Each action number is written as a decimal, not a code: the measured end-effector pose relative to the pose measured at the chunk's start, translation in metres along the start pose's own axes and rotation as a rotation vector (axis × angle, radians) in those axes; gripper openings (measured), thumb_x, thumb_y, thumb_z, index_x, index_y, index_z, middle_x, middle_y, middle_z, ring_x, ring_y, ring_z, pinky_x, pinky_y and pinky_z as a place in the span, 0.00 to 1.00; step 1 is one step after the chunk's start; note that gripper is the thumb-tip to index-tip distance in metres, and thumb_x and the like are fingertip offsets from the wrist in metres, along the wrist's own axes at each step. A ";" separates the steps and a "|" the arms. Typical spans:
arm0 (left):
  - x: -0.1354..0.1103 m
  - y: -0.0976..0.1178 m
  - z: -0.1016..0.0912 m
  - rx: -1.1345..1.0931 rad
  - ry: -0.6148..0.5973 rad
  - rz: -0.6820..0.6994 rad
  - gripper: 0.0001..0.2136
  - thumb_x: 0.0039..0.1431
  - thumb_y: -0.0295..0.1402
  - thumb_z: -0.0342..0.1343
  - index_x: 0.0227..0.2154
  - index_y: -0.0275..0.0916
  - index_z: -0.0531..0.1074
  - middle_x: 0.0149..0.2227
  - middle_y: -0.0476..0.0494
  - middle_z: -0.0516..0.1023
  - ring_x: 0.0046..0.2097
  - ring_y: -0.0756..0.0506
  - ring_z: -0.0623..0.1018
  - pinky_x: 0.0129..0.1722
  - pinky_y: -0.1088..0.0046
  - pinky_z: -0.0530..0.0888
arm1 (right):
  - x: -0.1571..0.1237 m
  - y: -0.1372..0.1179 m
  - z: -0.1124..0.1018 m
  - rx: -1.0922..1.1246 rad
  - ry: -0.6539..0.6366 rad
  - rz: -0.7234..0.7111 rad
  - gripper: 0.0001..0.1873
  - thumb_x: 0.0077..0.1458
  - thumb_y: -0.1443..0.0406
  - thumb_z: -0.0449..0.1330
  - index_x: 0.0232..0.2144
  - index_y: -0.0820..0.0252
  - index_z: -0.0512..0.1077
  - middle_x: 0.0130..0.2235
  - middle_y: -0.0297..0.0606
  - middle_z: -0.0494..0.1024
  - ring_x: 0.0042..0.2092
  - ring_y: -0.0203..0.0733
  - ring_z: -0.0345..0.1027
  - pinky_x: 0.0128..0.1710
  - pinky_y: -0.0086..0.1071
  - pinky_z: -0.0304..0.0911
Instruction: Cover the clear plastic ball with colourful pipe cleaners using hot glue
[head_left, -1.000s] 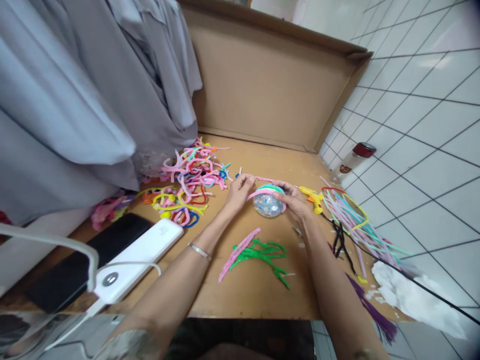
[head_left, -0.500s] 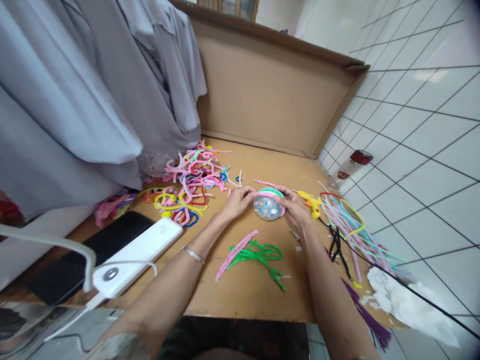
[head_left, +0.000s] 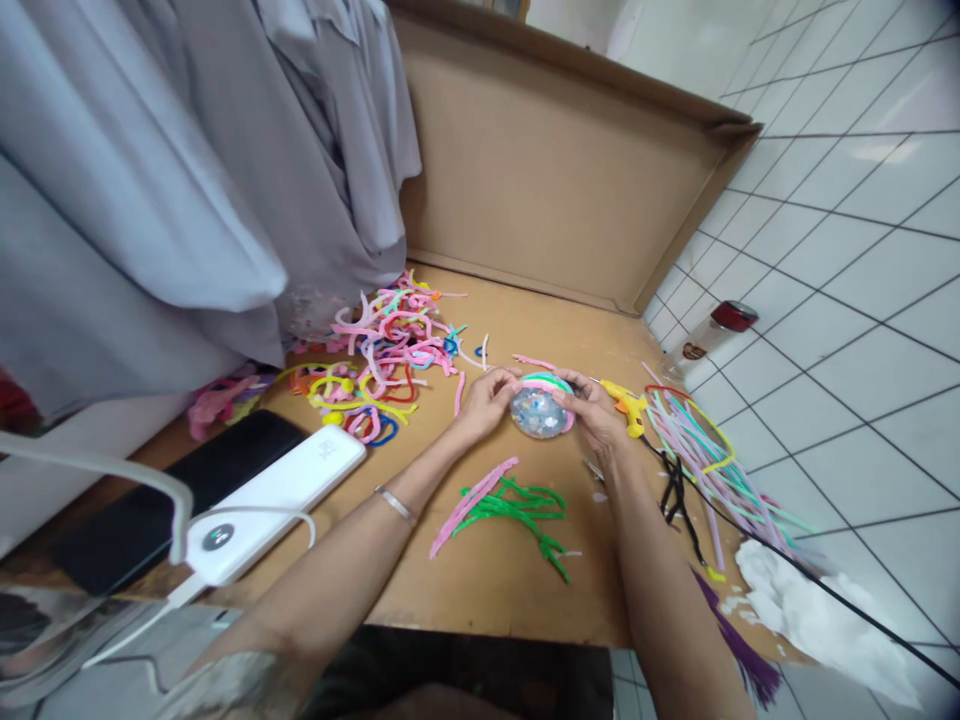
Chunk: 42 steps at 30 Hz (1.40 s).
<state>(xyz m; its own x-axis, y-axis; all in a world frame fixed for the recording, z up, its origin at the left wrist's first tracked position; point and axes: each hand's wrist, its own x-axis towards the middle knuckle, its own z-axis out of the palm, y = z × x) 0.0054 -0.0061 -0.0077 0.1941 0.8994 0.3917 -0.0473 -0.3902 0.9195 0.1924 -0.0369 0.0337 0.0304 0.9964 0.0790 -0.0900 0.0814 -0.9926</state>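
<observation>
Between my hands, above the tabletop, is a clear rounded ball point(head_left: 538, 415) with small blue and coloured bits showing in it. Pink and green pipe cleaners point(head_left: 544, 382) run around its far side. My left hand point(head_left: 489, 400) pinches at the left end of the pink pipe cleaner, against the ball's edge. On the other side, my right hand point(head_left: 594, 408) grips the ball, thumb on its near face and fingers behind. Nearer me lie green pipe cleaners point(head_left: 517, 510) and a fuzzy pink strip point(head_left: 474, 508).
A yellow glue gun point(head_left: 626, 405) lies right of my right hand, its black cord trailing. Pastel pipe cleaners point(head_left: 712, 465), white stuffing point(head_left: 817, 610) and a jar point(head_left: 712, 335) line the right. A colourful pile point(head_left: 397, 335), white power bank point(head_left: 277, 505) and black phone point(head_left: 172, 500) occupy the left.
The hands and the ball stay nearly in place, with the left fingers slightly closer to the ball's edge. The whole view has shifted a little.
</observation>
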 end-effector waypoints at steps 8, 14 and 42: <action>-0.001 -0.001 0.000 -0.106 -0.013 -0.065 0.13 0.52 0.42 0.59 0.25 0.37 0.67 0.43 0.38 0.78 0.47 0.43 0.76 0.48 0.66 0.70 | 0.000 -0.001 0.001 0.011 -0.014 0.019 0.30 0.25 0.59 0.77 0.35 0.55 0.76 0.39 0.35 0.80 0.40 0.43 0.72 0.43 0.36 0.67; -0.001 0.001 0.006 -0.152 0.023 -0.038 0.12 0.51 0.40 0.60 0.23 0.37 0.66 0.40 0.41 0.78 0.42 0.46 0.76 0.46 0.68 0.71 | -0.003 -0.004 0.003 -0.029 -0.020 0.003 0.27 0.29 0.57 0.75 0.35 0.55 0.75 0.38 0.35 0.79 0.41 0.44 0.71 0.44 0.37 0.66; -0.001 0.001 0.008 -0.368 -0.044 -0.171 0.23 0.38 0.53 0.69 0.23 0.36 0.76 0.34 0.42 0.80 0.40 0.44 0.78 0.48 0.63 0.73 | -0.001 0.000 -0.007 -0.062 0.068 -0.019 0.21 0.31 0.60 0.72 0.30 0.53 0.71 0.32 0.30 0.74 0.33 0.39 0.66 0.33 0.32 0.62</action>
<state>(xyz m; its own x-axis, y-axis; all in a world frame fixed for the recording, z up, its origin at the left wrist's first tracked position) 0.0125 -0.0092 -0.0077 0.2705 0.9329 0.2376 -0.3569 -0.1321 0.9248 0.1995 -0.0380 0.0333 0.0990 0.9907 0.0935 -0.0273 0.0966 -0.9949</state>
